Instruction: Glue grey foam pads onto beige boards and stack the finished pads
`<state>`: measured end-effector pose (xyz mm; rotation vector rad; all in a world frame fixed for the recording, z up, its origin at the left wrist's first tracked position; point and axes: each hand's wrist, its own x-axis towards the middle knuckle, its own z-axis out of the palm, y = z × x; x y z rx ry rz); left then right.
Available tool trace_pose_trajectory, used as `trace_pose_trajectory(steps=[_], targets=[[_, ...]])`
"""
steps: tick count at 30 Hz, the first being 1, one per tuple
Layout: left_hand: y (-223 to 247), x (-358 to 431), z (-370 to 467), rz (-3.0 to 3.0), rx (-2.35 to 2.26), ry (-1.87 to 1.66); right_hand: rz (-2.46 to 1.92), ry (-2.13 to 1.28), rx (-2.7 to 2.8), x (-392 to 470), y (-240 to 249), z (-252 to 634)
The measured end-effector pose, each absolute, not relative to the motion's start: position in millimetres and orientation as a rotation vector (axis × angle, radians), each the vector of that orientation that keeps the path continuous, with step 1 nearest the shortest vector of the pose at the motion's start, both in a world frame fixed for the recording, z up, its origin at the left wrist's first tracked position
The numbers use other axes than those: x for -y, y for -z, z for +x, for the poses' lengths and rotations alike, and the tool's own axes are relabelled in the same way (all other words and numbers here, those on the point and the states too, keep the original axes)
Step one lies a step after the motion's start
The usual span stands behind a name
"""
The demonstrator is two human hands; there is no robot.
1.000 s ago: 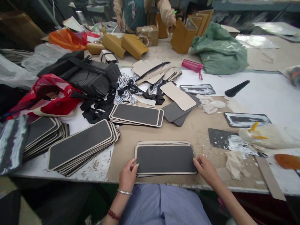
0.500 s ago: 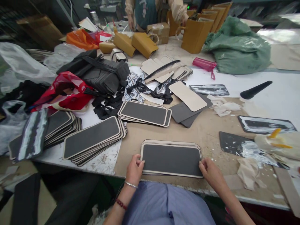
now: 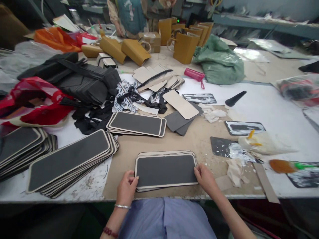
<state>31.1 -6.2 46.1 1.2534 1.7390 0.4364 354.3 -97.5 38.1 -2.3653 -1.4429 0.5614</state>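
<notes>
In front of me a small pile of dark grey rectangular panels with rounded corners and beige borders (image 3: 166, 171) lies on the brown board. My left hand (image 3: 127, 186) grips the top panel's left end, thumb on the upper face and fingers curled at the edge. At the opposite end my right hand (image 3: 205, 177) pinches the right edge. Beyond them rests another panel stack (image 3: 137, 124). A taller, fanned stack (image 3: 69, 159) lies to the left, near the table edge.
Glue-smeared black panels (image 3: 223, 147) lie to the right, with a brush (image 3: 282, 165) and crumpled cloth (image 3: 235, 171). Black straps, a red bag (image 3: 37, 99) and a green sack (image 3: 219, 61) lie farther back. A co-worker (image 3: 132, 16) stands across the table beside yellow-brown bags (image 3: 185, 46).
My view has swung right, so the scene sits farther left and the brush now shows. Both hands stay at the two ends of the front panel pile.
</notes>
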Motion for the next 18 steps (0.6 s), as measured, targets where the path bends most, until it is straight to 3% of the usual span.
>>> trace_pose_trajectory(steps=[18], targets=[[-49.7,2.0,34.4,1.242,-1.788,-0.459,-2.384,-0.645,1.395,93.5,-35.5,357.0]])
